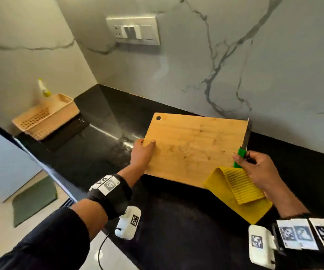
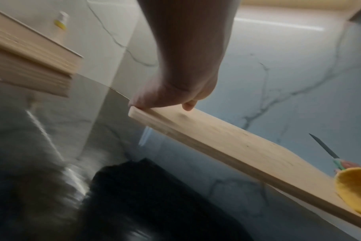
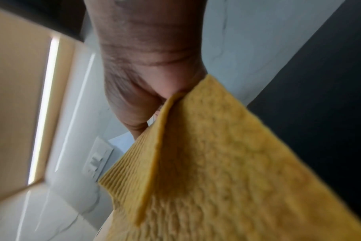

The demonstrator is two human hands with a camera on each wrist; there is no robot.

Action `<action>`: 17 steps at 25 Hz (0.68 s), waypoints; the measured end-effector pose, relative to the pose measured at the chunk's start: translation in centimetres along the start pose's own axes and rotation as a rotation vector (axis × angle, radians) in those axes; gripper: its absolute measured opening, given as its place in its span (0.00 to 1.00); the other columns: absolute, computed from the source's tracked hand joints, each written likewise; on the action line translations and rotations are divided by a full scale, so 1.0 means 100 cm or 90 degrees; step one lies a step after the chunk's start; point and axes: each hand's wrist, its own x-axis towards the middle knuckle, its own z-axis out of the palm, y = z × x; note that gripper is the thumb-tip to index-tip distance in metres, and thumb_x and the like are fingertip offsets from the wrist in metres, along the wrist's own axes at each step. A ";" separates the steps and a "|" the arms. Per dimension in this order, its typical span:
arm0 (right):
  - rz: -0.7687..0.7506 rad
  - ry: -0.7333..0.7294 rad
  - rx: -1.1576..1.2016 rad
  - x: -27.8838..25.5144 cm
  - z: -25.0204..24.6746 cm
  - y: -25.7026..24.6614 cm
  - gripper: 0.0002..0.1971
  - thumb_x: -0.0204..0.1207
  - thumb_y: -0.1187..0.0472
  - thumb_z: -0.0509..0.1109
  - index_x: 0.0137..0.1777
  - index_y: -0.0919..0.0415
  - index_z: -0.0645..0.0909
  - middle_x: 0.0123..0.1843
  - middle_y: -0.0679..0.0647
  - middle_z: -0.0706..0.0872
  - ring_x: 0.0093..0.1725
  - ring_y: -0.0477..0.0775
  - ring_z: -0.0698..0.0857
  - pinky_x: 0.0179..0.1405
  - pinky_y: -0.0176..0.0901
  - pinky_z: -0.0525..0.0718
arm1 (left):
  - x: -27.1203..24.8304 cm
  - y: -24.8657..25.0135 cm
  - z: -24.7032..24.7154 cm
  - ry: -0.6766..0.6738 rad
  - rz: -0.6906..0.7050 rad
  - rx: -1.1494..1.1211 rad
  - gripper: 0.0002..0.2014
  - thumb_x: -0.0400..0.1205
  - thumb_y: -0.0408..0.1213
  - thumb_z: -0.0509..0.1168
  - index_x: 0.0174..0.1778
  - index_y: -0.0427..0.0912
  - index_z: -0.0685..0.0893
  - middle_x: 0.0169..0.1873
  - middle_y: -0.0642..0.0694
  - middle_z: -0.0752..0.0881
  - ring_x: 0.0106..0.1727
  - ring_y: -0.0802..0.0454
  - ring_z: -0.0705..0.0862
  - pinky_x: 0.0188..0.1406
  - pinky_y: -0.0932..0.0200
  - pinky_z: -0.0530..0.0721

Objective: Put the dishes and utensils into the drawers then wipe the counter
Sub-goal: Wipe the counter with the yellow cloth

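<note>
The left hand (image 1: 142,152) grips the cutting board (image 1: 194,151) by its left edge; the right hand (image 1: 260,170) holds a knife (image 1: 243,149) and a yellow cloth (image 1: 239,189). The board hangs tilted above the surface (image 1: 176,221), long axis spanning both hands, near the back wall.

The left hand (image 1: 142,152) reaches forward from a dark sleeve, and its grip pinches the left edge of the cutting board (image 1: 194,151), thumb on top. The right hand (image 1: 258,170) is curled, knuckles up; its grip holds the knife (image 1: 242,155) and the yellow cloth (image 1: 237,189) together. Both wrists carry bands with markers.
</note>
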 end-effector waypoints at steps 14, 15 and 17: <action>0.042 -0.073 -0.221 0.118 0.414 -0.126 0.17 0.78 0.46 0.72 0.41 0.62 0.86 0.37 0.58 0.86 0.41 0.59 0.84 0.35 0.47 0.76 | 0.249 -0.138 -0.299 0.000 -0.115 0.258 0.45 0.73 0.59 0.74 0.81 0.43 0.63 0.76 0.37 0.65 0.77 0.36 0.62 0.74 0.42 0.66; 0.043 -0.062 -0.264 0.121 0.425 -0.128 0.19 0.78 0.45 0.71 0.40 0.63 0.86 0.37 0.58 0.85 0.40 0.59 0.84 0.34 0.46 0.75 | 0.259 -0.138 -0.302 -0.007 -0.117 0.272 0.46 0.72 0.59 0.75 0.80 0.43 0.63 0.75 0.37 0.64 0.77 0.36 0.62 0.74 0.42 0.66; 0.060 -0.035 -0.315 0.124 0.441 -0.131 0.21 0.78 0.44 0.70 0.40 0.65 0.85 0.36 0.59 0.85 0.40 0.59 0.84 0.34 0.47 0.75 | 0.278 -0.133 -0.304 -0.016 -0.108 0.285 0.46 0.72 0.58 0.75 0.80 0.42 0.63 0.76 0.37 0.62 0.77 0.35 0.62 0.75 0.41 0.64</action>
